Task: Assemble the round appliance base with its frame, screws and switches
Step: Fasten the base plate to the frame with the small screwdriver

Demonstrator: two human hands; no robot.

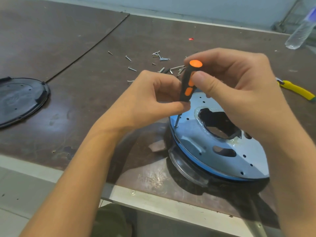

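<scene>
A round appliance base [213,151] lies near the table's front edge, its shiny blue-tinted metal frame plate facing up with a large central cutout and several small holes. A black and orange screwdriver [188,82] stands nearly upright, its tip on a screw [176,126] at the plate's left rim. My left hand [153,96] pinches the lower end of the handle. My right hand [239,86] grips the handle's upper part with thumb and fingers. Loose screws [160,57] lie scattered on the table behind my hands.
A black round cover [20,100] lies at the left. A yellow-handled tool [297,89] sits at the right, a clear plastic bottle [301,31] at the far right back. Hex keys [176,68] lie among the screws. A small red scrap [191,39] lies further back.
</scene>
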